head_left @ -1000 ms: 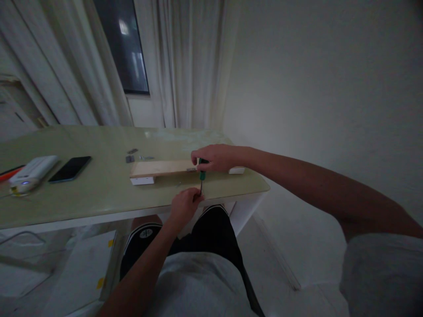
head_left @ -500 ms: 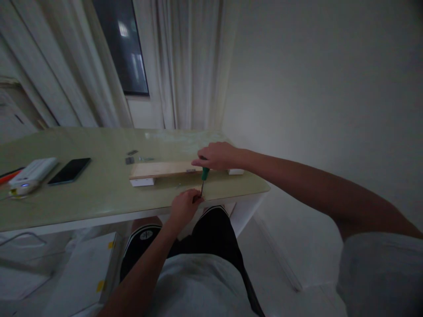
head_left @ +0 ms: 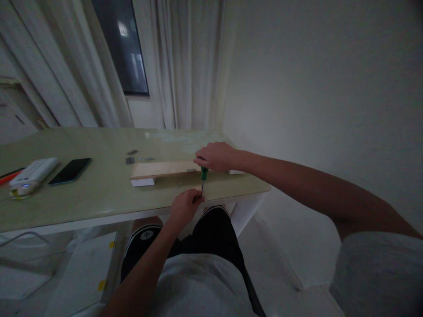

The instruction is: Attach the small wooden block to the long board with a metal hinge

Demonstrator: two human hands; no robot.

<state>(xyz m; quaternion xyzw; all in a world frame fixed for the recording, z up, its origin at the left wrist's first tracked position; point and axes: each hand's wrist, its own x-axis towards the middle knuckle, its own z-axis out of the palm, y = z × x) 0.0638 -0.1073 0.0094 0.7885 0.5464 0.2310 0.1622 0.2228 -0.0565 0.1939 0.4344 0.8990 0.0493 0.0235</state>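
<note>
My right hand (head_left: 216,156) is closed around the handle of a screwdriver (head_left: 204,173) with a green grip, its shaft pointing down. At the table's front edge my left hand (head_left: 185,204) is closed, its fingers pinched by the screwdriver's tip. Whatever those fingers hold is too small and too hidden to make out. Just behind the tool lies a light wooden board (head_left: 161,168), raised on white blocks at its ends. A small metal hinge (head_left: 191,170) sits on the board's front edge, left of my right hand.
Small grey metal pieces (head_left: 130,160) and several screws (head_left: 145,158) lie behind the board. Further left on the green tabletop (head_left: 105,193) are a black phone (head_left: 70,171) and a white device (head_left: 34,171). A wall (head_left: 313,110) rises at the right.
The screwdriver now stands a little more upright, and my right hand has turned slightly with its fingers curled tighter. My left hand stays in place.
</note>
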